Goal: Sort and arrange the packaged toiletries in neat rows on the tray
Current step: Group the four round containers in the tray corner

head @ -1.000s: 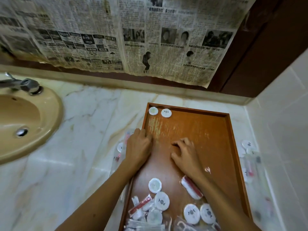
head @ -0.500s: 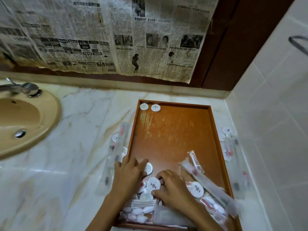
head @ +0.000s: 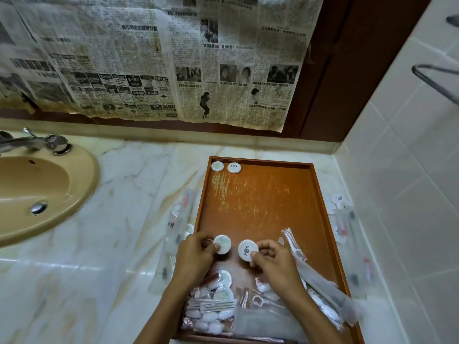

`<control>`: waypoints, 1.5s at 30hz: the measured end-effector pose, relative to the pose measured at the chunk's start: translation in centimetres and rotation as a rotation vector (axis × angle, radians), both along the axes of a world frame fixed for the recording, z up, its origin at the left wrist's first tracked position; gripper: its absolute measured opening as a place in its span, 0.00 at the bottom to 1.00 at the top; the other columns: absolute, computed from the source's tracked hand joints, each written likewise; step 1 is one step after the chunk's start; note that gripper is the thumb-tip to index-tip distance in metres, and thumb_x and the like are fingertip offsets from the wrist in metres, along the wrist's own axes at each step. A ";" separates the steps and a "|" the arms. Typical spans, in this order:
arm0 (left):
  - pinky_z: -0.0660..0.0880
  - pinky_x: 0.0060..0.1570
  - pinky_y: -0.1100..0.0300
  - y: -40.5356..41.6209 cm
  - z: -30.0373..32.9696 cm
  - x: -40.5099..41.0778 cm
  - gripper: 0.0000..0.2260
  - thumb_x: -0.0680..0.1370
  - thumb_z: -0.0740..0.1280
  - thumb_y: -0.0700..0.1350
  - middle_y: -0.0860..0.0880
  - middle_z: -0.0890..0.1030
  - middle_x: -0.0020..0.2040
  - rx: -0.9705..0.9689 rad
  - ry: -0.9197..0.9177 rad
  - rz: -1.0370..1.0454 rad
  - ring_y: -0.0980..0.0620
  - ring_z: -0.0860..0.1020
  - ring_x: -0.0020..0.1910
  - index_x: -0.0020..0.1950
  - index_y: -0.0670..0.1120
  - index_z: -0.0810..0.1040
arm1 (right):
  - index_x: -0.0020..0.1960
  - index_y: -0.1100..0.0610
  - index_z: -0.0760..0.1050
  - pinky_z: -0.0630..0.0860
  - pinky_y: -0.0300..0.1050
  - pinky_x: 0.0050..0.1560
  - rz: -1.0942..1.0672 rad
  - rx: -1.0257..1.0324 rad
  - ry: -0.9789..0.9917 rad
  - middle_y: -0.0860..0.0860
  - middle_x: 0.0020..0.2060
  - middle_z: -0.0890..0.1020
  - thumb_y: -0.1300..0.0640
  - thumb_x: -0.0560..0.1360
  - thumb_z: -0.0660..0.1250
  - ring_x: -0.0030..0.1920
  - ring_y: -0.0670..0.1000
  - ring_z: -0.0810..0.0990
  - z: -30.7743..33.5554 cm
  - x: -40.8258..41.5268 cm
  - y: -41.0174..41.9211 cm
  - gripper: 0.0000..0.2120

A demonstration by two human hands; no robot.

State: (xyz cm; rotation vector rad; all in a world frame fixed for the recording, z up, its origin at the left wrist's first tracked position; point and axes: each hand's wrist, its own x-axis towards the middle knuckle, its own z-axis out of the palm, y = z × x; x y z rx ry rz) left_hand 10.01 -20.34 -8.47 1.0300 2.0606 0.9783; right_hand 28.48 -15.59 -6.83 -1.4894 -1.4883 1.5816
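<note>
Hands over tray (head: 320,207) — L hand (head: 196,256) pinches pale disc (head: 222,244), R hand (head: 275,259) pinches printed disc (head: 246,250).

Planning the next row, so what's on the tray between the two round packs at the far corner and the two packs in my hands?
Nothing: in the head view that stretch of the tray is bare scratched wood, from the corner packs down to the left-hand pack and right-hand pack.

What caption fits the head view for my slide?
Each hand, left hand and right hand, pinches a round white packet over the brown wooden tray.
</note>
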 end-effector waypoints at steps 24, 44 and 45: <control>0.71 0.41 0.62 17.4 1.7 -7.8 0.04 0.74 0.71 0.40 0.51 0.83 0.40 0.041 0.030 0.150 0.52 0.80 0.43 0.46 0.47 0.84 | 0.44 0.58 0.80 0.72 0.34 0.34 -0.194 0.011 0.038 0.53 0.37 0.84 0.61 0.74 0.70 0.35 0.45 0.79 -0.3 -9.1 16.9 0.01; 0.68 0.37 0.58 24.3 -0.8 -10.0 0.08 0.76 0.64 0.47 0.48 0.80 0.41 -0.012 0.504 0.080 0.47 0.77 0.40 0.51 0.48 0.80 | 0.35 0.51 0.78 0.80 0.53 0.35 -0.190 0.248 -0.264 0.48 0.29 0.81 0.57 0.71 0.71 0.28 0.49 0.79 -5.1 -12.8 24.9 0.07; 0.69 0.37 0.57 24.1 -1.0 -10.1 0.08 0.77 0.63 0.47 0.48 0.79 0.42 0.013 0.520 0.050 0.46 0.77 0.41 0.53 0.50 0.79 | 0.36 0.50 0.78 0.79 0.53 0.37 -0.172 0.311 -0.268 0.46 0.31 0.81 0.56 0.70 0.72 0.30 0.48 0.79 -5.3 -12.7 24.8 0.05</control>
